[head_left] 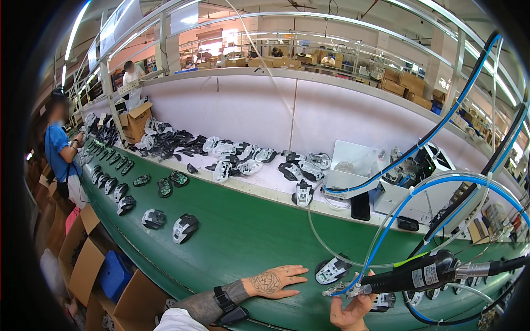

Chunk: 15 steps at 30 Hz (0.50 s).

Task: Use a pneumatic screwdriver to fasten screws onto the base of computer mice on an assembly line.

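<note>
Left hand (pixel 273 281) flat on green belt (pixel 243 231), lower centre, fingers spread, holding nothing, fingertips just beside mouse shell (pixel 332 270). Right hand (pixel 350 311) at bottom edge, fingers curled around black driver (pixel 414 276), tip near shell. Blue hose (pixel 419 187) arcs up right. More shells (pixel 185 228) on belt at centre left. Person in blue (pixel 59 149) at far left.

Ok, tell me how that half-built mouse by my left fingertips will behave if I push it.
The mouse shell looks like thin hollow plastic, so probably light. Lying on the smooth green belt, it would likely slide rather than roll. Its open parts may be fragile.
</note>
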Motion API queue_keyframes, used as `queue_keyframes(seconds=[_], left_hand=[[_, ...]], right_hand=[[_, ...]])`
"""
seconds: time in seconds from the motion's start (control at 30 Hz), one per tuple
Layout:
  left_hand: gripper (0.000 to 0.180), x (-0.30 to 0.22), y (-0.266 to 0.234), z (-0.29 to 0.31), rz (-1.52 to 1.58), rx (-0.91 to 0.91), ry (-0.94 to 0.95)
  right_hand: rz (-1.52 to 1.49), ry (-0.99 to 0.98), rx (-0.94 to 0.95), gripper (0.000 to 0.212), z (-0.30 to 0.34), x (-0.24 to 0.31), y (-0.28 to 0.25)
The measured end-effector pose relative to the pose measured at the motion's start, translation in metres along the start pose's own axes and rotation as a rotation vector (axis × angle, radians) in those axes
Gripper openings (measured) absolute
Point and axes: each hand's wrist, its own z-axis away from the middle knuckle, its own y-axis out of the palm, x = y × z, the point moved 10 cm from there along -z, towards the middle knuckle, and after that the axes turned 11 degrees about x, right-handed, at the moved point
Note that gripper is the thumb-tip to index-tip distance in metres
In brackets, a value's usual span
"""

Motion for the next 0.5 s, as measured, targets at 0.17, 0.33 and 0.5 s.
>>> queue_keyframes(seconds=[0.17, 0.33, 0.5], left_hand=[[0.042, -0.0012, -0.0012, 0.0013, 0.006, 0.007, 0.001], [0.042, -0.0015, 0.0006, 0.0013, 0.009, 0.012, 0.012], [0.042, -0.0031, -0.0022, 0.0023, 0.003, 0.005, 0.009]], right_hand=[[-0.05, -0.007, -0.007, 0.058, 0.0001, 0.0003, 0.0011], [-0.045, -0.01, -0.009, 0.058, 0.0009, 0.0003, 0.0007], [-0.082, -0.01, -0.012, 0.059, 0.0019, 0.0005, 0.0016]])
